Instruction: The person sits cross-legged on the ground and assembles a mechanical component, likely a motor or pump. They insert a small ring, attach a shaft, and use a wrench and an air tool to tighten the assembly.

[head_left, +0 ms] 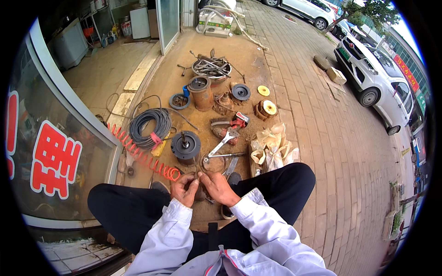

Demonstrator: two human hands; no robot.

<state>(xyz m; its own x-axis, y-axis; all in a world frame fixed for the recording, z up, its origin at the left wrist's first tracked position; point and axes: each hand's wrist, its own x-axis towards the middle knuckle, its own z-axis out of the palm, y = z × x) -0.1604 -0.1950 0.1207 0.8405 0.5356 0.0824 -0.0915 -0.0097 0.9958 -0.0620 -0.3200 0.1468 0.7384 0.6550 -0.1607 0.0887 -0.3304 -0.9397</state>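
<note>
My left hand (185,188) and my right hand (218,187) meet in front of my lap, thumbs and fingertips pinched close together. A thin dark ring (201,162) curves up from the fingertips; its exact kind is unclear. Just beyond my left hand, a round motor part (185,154) stands with its shaft pointing up. An adjustable wrench (222,141) lies past my right hand, by a ratchet-like tool (226,155). Farther off is a red and black cordless power tool (239,120). Part of a cylindrical piece below the hands is hidden by them.
A coiled grey cable (151,128) and a red spiral hose (146,159) lie left, beside a glass door (69,138). Ahead stand a rusty cylinder (202,99), a bowl of tools (198,70) and a black disc (241,92). A box of wrappings (272,147) sits right.
</note>
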